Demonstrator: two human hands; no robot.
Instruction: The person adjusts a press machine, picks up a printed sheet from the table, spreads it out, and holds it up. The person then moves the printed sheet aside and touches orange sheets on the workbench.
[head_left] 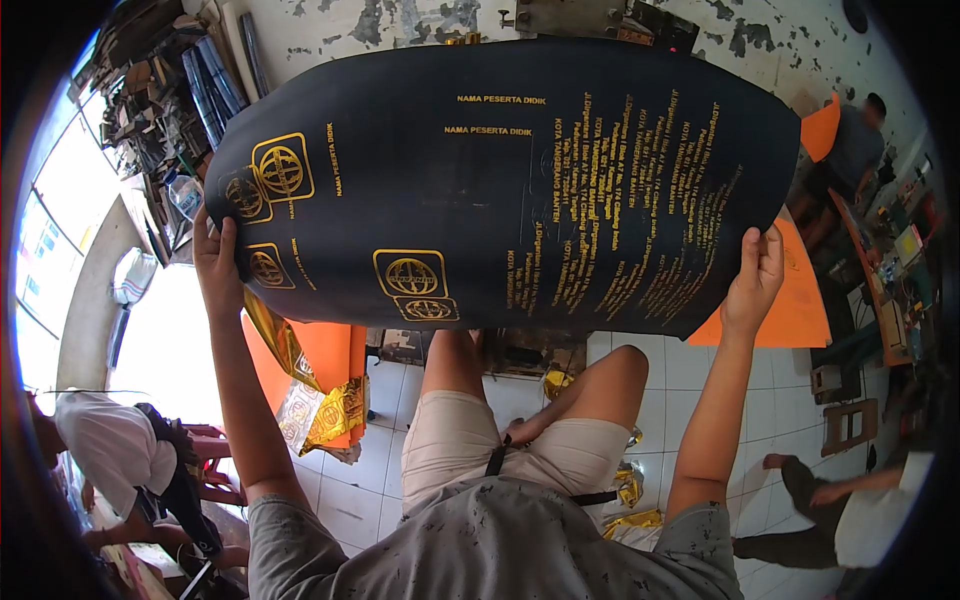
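A large black sheet [480,200], printed with gold lettering and square gold emblems, is held up in front of me and bows between my hands. My left hand [217,250] grips its lower left edge, thumb on the printed face and fingers mostly behind. At the lower right edge, my right hand [755,275] pinches the sheet in the same way. Several of the gold prints overlap or run in different directions. Below the sheet's left part lie orange sheets [353,370] with crumpled gold foil [338,412] on top. Another orange sheet [800,300] shows behind my right hand.
Seated people work at the lower left [120,440] and lower right [890,510]; another person [855,150] stands at the upper right by a workbench [865,270]. A cluttered pile [150,100] leans at the upper left. Gold foil scraps [632,525] lie on the tiled floor [345,500].
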